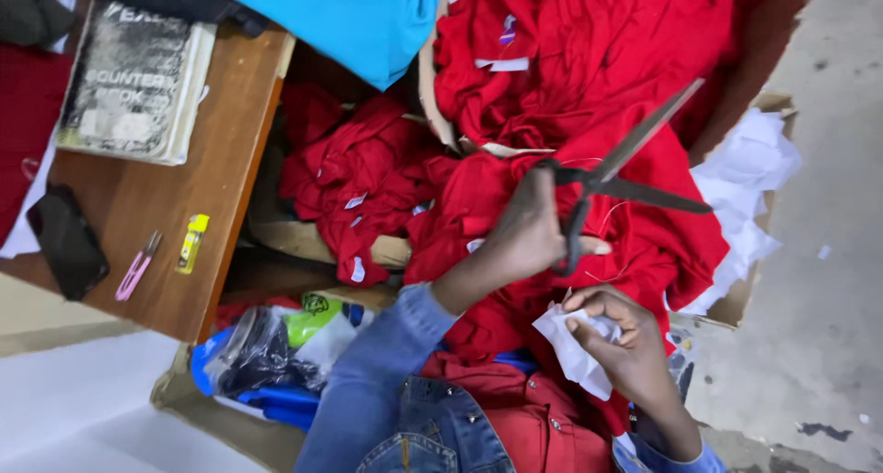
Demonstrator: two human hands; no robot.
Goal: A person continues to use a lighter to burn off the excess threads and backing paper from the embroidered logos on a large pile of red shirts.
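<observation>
Grips with the left hand [529,229] a pair of large dark scissors [614,171], fingers closed through the handle loops, blades spread open and pointing to the far right over the red garments [589,77]. Pinches with the right hand [616,340], near and a little to the right, a small white scrap [572,344], fingers curled shut around it, thumb on top. Probably cloth or paper, hard to tell from this view. Seems very light, soft and easy to crumple, so best taken between the fingertips at an edge, kept flat and a bit stretched. Looks heavy and stiff in the case of the scissors, with sharp edges: best held only by the loops, never by the blades. Lying under both hands, the red garments, soft and floppy, partly inside a cardboard box [777,105]. More white scraps [747,174] at the right of the box. To the left, a wooden table [216,174] with a worn book [138,77], a black phone [66,241], pink thread snips [136,266] and a small yellow object [192,243], well apart from both hands.
</observation>
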